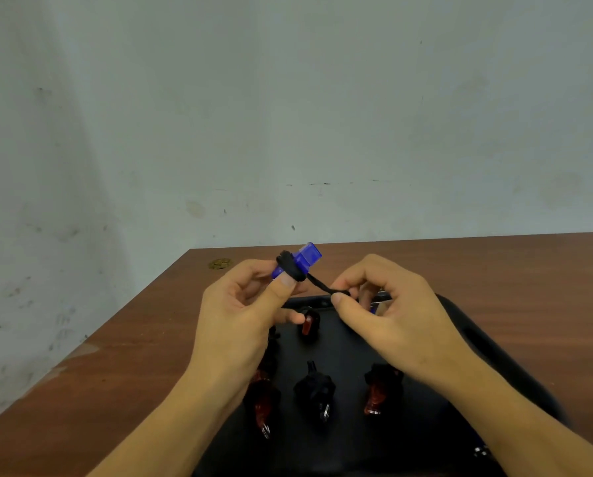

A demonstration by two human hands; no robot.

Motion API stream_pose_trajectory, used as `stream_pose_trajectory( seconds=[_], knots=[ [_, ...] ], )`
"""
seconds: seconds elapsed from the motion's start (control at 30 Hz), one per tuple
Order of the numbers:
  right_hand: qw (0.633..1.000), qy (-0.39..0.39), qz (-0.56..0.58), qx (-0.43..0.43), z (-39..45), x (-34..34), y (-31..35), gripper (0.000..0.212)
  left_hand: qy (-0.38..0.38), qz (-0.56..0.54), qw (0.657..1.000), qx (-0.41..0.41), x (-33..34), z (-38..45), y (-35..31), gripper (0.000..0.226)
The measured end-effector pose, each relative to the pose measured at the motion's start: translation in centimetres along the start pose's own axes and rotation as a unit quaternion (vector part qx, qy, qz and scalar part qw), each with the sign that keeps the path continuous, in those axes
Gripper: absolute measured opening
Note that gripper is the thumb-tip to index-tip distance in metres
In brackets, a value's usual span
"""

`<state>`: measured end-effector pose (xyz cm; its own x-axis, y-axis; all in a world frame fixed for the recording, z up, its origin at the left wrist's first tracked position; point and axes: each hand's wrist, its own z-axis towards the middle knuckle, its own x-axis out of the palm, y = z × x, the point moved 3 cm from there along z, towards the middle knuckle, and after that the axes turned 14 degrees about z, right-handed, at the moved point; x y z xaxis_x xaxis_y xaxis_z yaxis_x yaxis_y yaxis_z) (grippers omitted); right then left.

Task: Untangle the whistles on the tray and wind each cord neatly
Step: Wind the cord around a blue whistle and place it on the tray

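Blue whistle [304,259] held up above the far edge of the black tray [460,325], just above centre of frame, pinched in the left hand [240,311]. Left grip: thumb and fingers curled round the whistle body, thumb tip pressed on the wound part. Black cord [322,285] already wrapped in several turns round the whistle's middle; the free tail runs down and right to the right hand [391,315]. Right grip: thumb and forefinger pressed together on the cord end, other fingers curled in. Cord between the hands hangs in a slight sag.

Tray sits on the brown wooden table [116,356], lower centre of frame, partly hidden by both forearms. On the tray: small red whistle [308,325] with cord wound round it near the far edge, right below the hands; red whistle [262,404] at lower left with a metal ring at its near end; dark wound bundle [314,390] at centre, also with a ring, colour of whistle can't tell; red whistle [374,394] right of centre, cord wound round its top. These lie apart from each other. Something small and shiny at the tray's lower right corner, too blurred to tell.

Small round gold-coloured object [220,263] on the table, left of the blue whistle. Pale stained wall [288,115] fills the upper frame.
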<state>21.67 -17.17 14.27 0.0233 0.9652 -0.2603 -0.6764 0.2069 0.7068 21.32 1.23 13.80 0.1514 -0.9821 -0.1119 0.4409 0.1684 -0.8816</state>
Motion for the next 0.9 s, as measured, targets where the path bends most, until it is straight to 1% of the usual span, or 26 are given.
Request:
stream_pose_trajectory(
  seconds=[0.1, 0.2, 0.37, 0.47, 0.6, 0.67, 0.8, 0.9],
  knots=[
    [0.999, -0.001, 0.019, 0.028, 0.0, 0.0, -0.4, 0.017, 0.008, -0.057, 0.998, -0.014, 0.1, 0.1, -0.1, 0.026],
    [0.998, -0.004, 0.042, 0.05, 0.1, 0.1, -0.7, 0.018, -0.008, -0.065, 0.998, -0.013, -0.1, 0.1, 0.0, 0.025],
    [0.995, -0.024, 0.091, 0.038, 0.2, 0.0, -0.3, 0.018, -0.019, -0.01, 1.0, -0.01, -0.1, 0.1, 0.4, 0.009],
    [0.994, -0.029, 0.103, 0.026, 0.2, 0.2, 0.0, 0.022, -0.014, 0.018, 1.0, -0.014, 0.2, -0.1, 0.5, 0.008],
    [0.996, -0.036, 0.087, -0.001, 0.0, 0.7, 0.5, 0.023, -0.001, 0.093, 0.996, -0.005, 0.8, -0.5, 0.4, 0.009],
    [0.997, -0.023, 0.077, -0.019, -0.1, 0.9, 0.5, 0.022, 0.0, 0.134, 0.991, 0.006, 1.0, -0.6, 0.3, 0.01],
    [0.998, 0.012, 0.025, -0.058, -0.2, 0.9, 0.5, 0.019, -0.012, 0.267, 0.962, 0.06, 0.9, -0.9, 0.0, 0.008],
    [0.996, 0.02, -0.013, -0.087, 0.0, 1.0, 0.6, 0.017, -0.019, 0.306, 0.948, 0.089, 1.0, -1.2, -0.4, 0.015]
  ],
)
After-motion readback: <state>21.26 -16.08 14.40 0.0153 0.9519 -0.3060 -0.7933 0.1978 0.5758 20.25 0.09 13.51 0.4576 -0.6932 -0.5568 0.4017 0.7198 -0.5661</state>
